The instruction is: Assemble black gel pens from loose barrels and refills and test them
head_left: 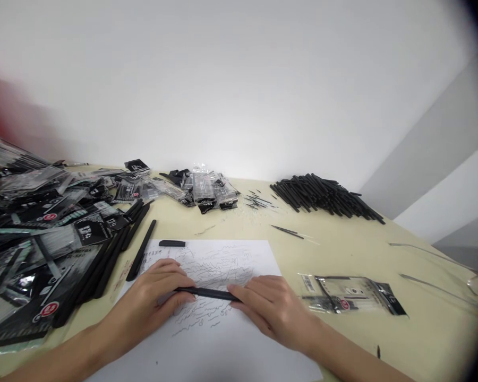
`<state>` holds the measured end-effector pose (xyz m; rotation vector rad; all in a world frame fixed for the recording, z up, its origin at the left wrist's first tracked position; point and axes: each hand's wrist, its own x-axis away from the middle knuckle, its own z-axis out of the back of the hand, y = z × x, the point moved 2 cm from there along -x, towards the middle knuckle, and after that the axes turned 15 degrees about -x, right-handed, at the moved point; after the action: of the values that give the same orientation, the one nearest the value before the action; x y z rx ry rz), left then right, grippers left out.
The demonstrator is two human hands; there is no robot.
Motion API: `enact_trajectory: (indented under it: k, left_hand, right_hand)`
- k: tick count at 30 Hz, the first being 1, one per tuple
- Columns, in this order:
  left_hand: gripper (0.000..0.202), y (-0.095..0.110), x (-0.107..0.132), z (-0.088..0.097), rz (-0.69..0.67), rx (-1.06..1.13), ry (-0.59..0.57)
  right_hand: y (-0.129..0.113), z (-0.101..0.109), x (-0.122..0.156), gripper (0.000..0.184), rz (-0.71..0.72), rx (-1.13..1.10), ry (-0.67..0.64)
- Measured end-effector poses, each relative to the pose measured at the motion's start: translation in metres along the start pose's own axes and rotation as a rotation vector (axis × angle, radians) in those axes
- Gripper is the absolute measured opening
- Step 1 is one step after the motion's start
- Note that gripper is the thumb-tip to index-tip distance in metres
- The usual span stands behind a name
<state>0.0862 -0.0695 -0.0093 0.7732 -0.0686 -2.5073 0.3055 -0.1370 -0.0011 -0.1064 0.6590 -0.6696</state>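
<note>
Left hand (151, 292) and right hand (271, 310): close together, apart from each other, fingers pinching opposite ends of a black pen (207, 293). Pen level and crosswise between the hands, directly over a sheet of scribbled paper (219, 265); contact between pen and paper impossible to tell. Short black pen piece (172, 243) flat at the sheet's far edge, beyond the left hand.

Sheet on a pale yellow bench (422, 329). Just left of the sheet, loose black pen barrels (103, 270) lying roughly parallel, partly against a large heap of sealed pen packets (35, 223) in black-and-clear wrap. Along the far side, near the wall: small cluster of similar packets (213, 191), a few thin dark rods (257, 200), then a dense pile of black pen barrels (322, 196). Two thin pointed pieces (287, 232) nearer the sheet. Single sealed packet (350, 294) flat on the bench, just right of the right hand.
</note>
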Motion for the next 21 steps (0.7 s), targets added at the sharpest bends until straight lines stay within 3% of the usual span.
enact_trajectory:
  k: [9, 17, 21]
  left_hand:
    - [0.008, -0.0016, 0.0033, -0.0019, -0.024, -0.051, -0.005]
    - [0.009, -0.0020, 0.0021, -0.0013, -0.016, -0.034, -0.012]
    - [0.012, 0.0009, 0.0008, -0.0003, -0.057, -0.005, -0.040]
  right_hand:
    - [-0.0006, -0.0035, -0.0006, 0.042, -0.133, 0.028, -0.063]
    - [0.0000, -0.0044, -0.0008, 0.023, -0.162, -0.072, -0.028]
    - [-0.0006, -0.0041, 0.0011, 0.025, -0.152, -0.034, -0.045]
